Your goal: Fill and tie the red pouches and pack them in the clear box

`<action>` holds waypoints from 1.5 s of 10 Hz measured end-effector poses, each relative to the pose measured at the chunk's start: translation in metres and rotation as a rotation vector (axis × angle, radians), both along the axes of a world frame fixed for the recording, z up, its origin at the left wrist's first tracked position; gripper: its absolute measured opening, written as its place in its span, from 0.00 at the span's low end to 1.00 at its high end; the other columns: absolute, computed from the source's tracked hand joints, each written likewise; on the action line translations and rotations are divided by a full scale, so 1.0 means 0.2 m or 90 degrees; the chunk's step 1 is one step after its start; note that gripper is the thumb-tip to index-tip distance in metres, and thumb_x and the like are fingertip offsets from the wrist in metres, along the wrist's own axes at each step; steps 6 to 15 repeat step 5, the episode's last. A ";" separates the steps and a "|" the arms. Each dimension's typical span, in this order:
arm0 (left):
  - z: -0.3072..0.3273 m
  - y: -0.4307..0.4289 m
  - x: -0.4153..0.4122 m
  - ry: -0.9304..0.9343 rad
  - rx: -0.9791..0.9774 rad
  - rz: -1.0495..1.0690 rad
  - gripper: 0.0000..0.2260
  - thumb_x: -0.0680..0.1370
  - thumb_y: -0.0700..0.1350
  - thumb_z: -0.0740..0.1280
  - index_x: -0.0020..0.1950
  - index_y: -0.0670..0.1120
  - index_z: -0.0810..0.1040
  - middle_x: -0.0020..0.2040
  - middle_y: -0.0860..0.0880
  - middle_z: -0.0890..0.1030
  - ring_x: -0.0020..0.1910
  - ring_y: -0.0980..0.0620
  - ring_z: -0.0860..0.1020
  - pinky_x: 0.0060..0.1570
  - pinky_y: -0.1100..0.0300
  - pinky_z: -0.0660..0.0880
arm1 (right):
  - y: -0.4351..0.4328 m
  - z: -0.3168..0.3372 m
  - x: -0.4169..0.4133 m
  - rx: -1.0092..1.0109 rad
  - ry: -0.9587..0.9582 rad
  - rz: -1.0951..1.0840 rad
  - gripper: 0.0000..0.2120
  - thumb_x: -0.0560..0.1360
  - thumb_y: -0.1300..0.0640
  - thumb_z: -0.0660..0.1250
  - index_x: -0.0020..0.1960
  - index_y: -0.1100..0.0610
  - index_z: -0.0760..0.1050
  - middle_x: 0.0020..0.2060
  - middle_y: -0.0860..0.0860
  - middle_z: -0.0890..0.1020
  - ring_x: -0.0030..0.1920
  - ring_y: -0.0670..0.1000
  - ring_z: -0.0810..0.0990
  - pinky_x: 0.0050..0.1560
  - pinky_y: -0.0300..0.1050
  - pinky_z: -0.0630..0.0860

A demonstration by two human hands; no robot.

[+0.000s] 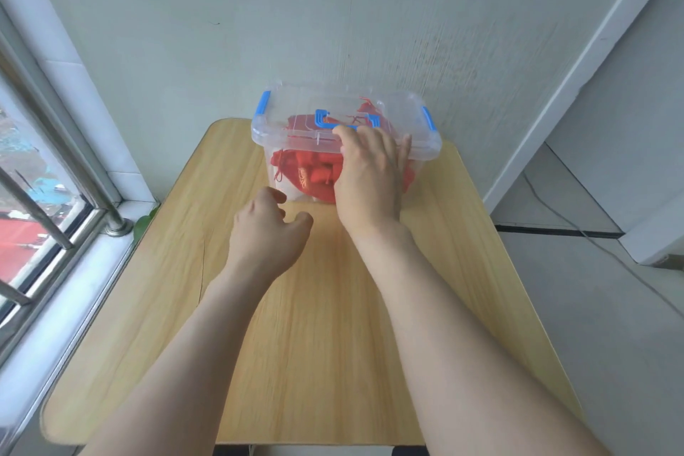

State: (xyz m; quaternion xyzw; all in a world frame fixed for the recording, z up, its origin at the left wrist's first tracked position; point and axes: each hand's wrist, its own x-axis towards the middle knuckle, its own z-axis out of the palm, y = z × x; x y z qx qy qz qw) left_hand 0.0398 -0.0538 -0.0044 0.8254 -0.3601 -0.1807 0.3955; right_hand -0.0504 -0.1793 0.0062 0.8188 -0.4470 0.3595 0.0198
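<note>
A clear plastic box [296, 111] with its lid on, blue side clips and a blue top handle [324, 118] stands at the far end of the wooden table [314, 326]. Several red pouches [307, 168] show through its wall. My right hand [370, 174] lies flat against the box's front, fingers straight and reaching up over the lid's front edge near the handle. My left hand [268, 233] hovers just in front of the box's lower left corner, fingers loosely curled, holding nothing.
The box stands close to the pale wall behind it. A window with metal bars [44, 204] runs along the left. The floor and a cable [592, 237] lie to the right of the table.
</note>
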 end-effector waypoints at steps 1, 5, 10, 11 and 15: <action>0.00 -0.01 0.01 -0.002 0.017 -0.054 0.21 0.79 0.51 0.68 0.72 0.48 0.75 0.61 0.49 0.81 0.63 0.48 0.77 0.53 0.55 0.71 | -0.07 0.04 0.05 0.028 0.067 0.008 0.28 0.77 0.66 0.54 0.73 0.50 0.75 0.65 0.54 0.79 0.75 0.58 0.70 0.82 0.70 0.46; 0.00 -0.04 0.06 -0.047 -0.061 -0.106 0.12 0.83 0.47 0.63 0.63 0.48 0.83 0.55 0.54 0.83 0.55 0.55 0.80 0.46 0.70 0.69 | -0.12 0.13 0.14 0.139 0.139 0.008 0.42 0.77 0.67 0.65 0.85 0.47 0.53 0.86 0.61 0.45 0.85 0.64 0.39 0.82 0.70 0.42; 0.00 -0.04 0.06 -0.047 -0.061 -0.106 0.12 0.83 0.47 0.63 0.63 0.48 0.83 0.55 0.54 0.83 0.55 0.55 0.80 0.46 0.70 0.69 | -0.12 0.13 0.14 0.139 0.139 0.008 0.42 0.77 0.67 0.65 0.85 0.47 0.53 0.86 0.61 0.45 0.85 0.64 0.39 0.82 0.70 0.42; 0.00 -0.04 0.06 -0.047 -0.061 -0.106 0.12 0.83 0.47 0.63 0.63 0.48 0.83 0.55 0.54 0.83 0.55 0.55 0.80 0.46 0.70 0.69 | -0.12 0.13 0.14 0.139 0.139 0.008 0.42 0.77 0.67 0.65 0.85 0.47 0.53 0.86 0.61 0.45 0.85 0.64 0.39 0.82 0.70 0.42; 0.00 -0.04 0.06 -0.047 -0.061 -0.106 0.12 0.83 0.47 0.63 0.63 0.48 0.83 0.55 0.54 0.83 0.55 0.55 0.80 0.46 0.70 0.69 | -0.12 0.13 0.14 0.139 0.139 0.008 0.42 0.77 0.67 0.65 0.85 0.47 0.53 0.86 0.61 0.45 0.85 0.64 0.39 0.82 0.70 0.42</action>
